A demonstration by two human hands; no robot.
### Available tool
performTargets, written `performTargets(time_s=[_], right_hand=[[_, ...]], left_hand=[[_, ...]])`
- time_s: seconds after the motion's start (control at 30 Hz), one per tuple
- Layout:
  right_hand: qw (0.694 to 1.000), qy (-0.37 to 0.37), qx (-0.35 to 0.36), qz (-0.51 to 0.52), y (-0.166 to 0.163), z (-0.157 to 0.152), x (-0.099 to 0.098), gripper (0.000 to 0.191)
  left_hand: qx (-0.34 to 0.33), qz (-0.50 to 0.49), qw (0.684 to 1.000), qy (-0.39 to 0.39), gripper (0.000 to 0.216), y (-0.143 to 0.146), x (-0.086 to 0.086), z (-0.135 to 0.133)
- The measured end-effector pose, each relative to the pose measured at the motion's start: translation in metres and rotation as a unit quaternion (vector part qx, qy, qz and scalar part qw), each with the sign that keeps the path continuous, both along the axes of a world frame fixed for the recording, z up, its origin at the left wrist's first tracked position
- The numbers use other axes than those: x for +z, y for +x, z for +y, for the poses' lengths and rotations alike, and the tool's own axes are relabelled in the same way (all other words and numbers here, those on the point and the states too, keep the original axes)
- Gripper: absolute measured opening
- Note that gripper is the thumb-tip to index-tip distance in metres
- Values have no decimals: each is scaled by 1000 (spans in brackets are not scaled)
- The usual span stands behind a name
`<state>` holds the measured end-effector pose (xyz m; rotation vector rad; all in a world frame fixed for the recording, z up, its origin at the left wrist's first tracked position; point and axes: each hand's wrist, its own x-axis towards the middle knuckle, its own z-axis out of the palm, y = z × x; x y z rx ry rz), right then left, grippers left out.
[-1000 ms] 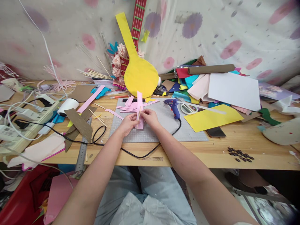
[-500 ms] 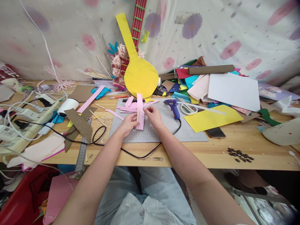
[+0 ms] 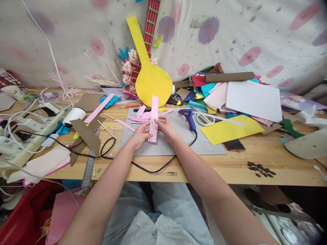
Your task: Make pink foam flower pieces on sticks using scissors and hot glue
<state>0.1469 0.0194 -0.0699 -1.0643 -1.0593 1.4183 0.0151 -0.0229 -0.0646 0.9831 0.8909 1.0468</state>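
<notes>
A pink strip (image 3: pixel 154 110) stands out lengthwise between my hands, with a thin pale wooden stick (image 3: pixel 151 125) lying along its left side. My left hand (image 3: pixel 141 136) is closed on the strip and stick from the left, thumb near the lower end. From the right, my right hand (image 3: pixel 165 127) pinches the strip's edge a little higher up. Beneath them lies a grey cutting mat (image 3: pixel 168 146). More narrow pink strips (image 3: pixel 139 119) rest on the mat just behind my left hand.
A blue glue gun (image 3: pixel 188 117) lies right of my hands, its black cord (image 3: pixel 153 171) looping across the front. White scissors (image 3: pixel 205 119), a yellow sheet (image 3: pixel 232 129) and a phone (image 3: pixel 235 145) lie further right. A yellow banjo-shaped piece (image 3: pixel 154 85) leans at the back.
My right hand has closed in on the strip and now grips its right edge. The strip has risen slightly and tilted a little to the right.
</notes>
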Motion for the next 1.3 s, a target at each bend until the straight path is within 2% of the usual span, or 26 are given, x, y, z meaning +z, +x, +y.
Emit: performTargets(time_s=[0.17, 0.43, 0.6, 0.77, 1.03, 1.3], right_hand=[[999, 11, 0, 36, -5, -3, 2, 55], [998, 24, -33, 48, -5, 3, 6, 61], [999, 27, -32, 27, -4, 6, 5, 61], [998, 32, -41, 17, -3, 7, 4, 59], [999, 46, -4, 30, 0, 3, 10, 50], [995, 78, -38, 53, -1, 8, 7, 48]], left_hand=[[-14, 6, 1000, 5, 74, 0, 0, 0], [-30, -4, 1000, -10, 71, -1, 0, 1], [-34, -14, 999, -15, 68, -1, -1, 3], [-50, -7, 999, -19, 74, -2, -2, 4], [-72, -13, 997, -14, 73, -3, -3, 3], [-58, 15, 998, -12, 68, 1, 3, -1]])
